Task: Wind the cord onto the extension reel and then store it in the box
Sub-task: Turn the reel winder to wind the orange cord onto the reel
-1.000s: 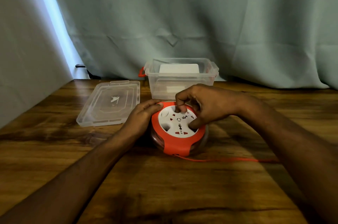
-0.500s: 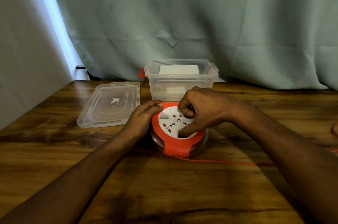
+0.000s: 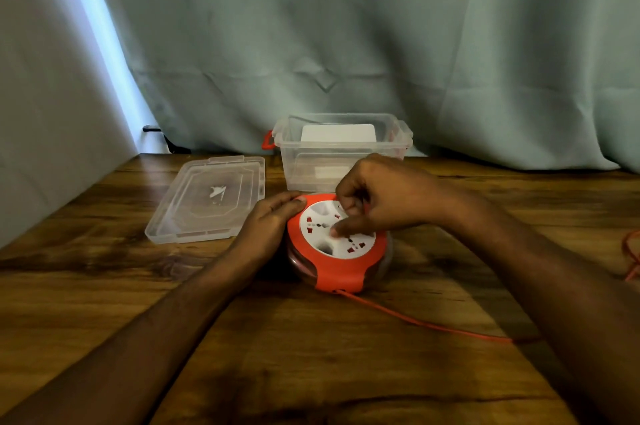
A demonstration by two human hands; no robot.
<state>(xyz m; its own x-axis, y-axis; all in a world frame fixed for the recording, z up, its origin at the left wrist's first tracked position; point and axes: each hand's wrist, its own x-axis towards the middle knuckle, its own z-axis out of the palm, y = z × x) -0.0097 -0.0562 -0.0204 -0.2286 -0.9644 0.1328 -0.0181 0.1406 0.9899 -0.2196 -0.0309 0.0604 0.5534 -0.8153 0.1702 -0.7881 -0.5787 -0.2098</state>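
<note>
Cord [image 3: 420,320] trails off toward 4 o'clock from the extension reel [image 3: 337,246], so winding looks half done. Right hand [image 3: 388,202] curls onto the white socket face, cranking; left hand [image 3: 273,222] presses flat at 9. Box [image 3: 341,156] waits open at 12, lid [image 3: 207,197] at 10.

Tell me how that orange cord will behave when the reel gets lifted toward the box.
The orange cord looks thin and floppy: it lies slack across the table, so it would likely dangle and drag. Part still trails off to the right, so it may snag. The reel itself looks rigid and should lift as one piece.
</note>
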